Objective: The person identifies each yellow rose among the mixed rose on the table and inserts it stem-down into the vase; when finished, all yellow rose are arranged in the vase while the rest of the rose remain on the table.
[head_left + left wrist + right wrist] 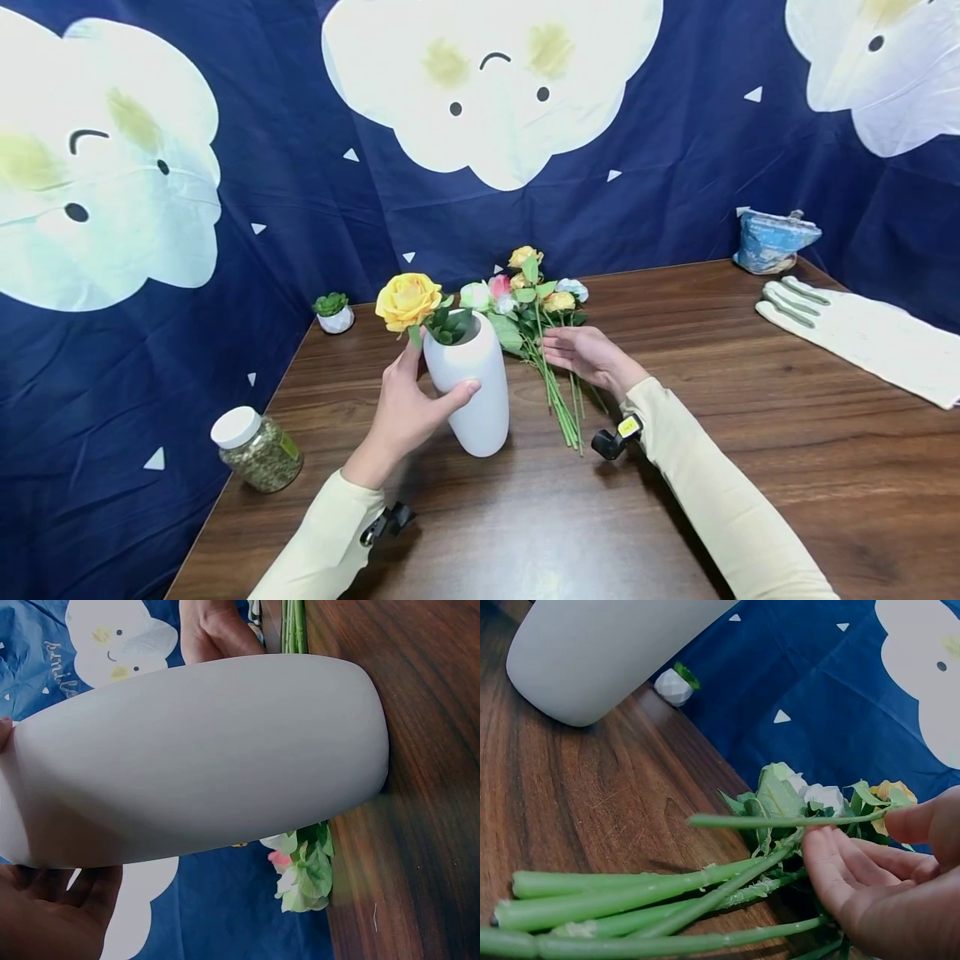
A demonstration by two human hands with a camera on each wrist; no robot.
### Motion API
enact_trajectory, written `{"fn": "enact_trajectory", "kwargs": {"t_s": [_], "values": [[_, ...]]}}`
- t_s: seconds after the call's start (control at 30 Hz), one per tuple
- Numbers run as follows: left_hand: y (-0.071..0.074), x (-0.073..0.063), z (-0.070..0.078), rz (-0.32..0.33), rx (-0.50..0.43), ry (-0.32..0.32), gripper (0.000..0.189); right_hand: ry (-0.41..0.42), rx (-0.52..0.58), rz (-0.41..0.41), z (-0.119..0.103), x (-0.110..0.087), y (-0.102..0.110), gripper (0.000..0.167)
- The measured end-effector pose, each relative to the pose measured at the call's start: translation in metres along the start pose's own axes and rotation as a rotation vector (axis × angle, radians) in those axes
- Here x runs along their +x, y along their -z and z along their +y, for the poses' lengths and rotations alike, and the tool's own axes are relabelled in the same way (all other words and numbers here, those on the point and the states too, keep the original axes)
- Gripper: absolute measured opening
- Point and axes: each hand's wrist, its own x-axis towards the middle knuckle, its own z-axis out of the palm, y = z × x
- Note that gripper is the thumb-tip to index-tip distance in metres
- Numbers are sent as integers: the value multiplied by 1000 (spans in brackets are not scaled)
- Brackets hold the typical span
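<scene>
Navy cloth backdrop with white clouds [675, 200] frames a meeting of two angles

Brown wood-grain tabletop [735, 375] below, and from where I'm standing both hands are busy! Left hand [412, 396] first: it grips a tall smooth white vase [474, 354], thumb across the near face, the other fingers round the left side and partly hidden. Whether the base touches the wood, I can't tell. One large yellow rose with green leaves [408, 300] leans out of the mouth, over to the left.

Now look just right of the vase: a loose bunch of green-stemmed flowers in yellow, pink and white [504, 332], blooms at the back, stem ends toward the person. Right hand [588, 354] is clearly the nearer one, on the bunch's right side, fingers nearly straight and close together, tips at the stems. One thin green stem [780, 823] crosses those fingertips and meets the thumb; a firm pinch or just contact, I can't tell!

And the crux, as I judge it: that stem runs lengthwise away from the person, bare end nearest, apart from the thicker stems. Across from it, the vase stands close to upright with its mouth at the top, to the left of the fingers. Bare end and opening face different ways; it's that angle, plus the height of the rim, that counts.
</scene>
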Motion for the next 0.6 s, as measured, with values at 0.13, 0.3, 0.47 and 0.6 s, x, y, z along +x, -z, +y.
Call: {"fn": "enact_trajectory", "kwargs": {"t_s": [0.13, 0.3, 0.47, 0.6], "values": [[0, 0, 0, 2, -3, 2, 79, 18, 14, 34, 2, 1, 0, 47], [0, 1, 1, 0, -3, 2, 77, 41, 53, 38, 2, 2, 0, 40], [0, 1, 2, -6, -5, 7, 75, 51, 80, 53, 3, 2, 0, 40], [1, 0, 2, -12, -2, 22, 77, 34, 92, 23, 5, 1, 0, 53]]}}
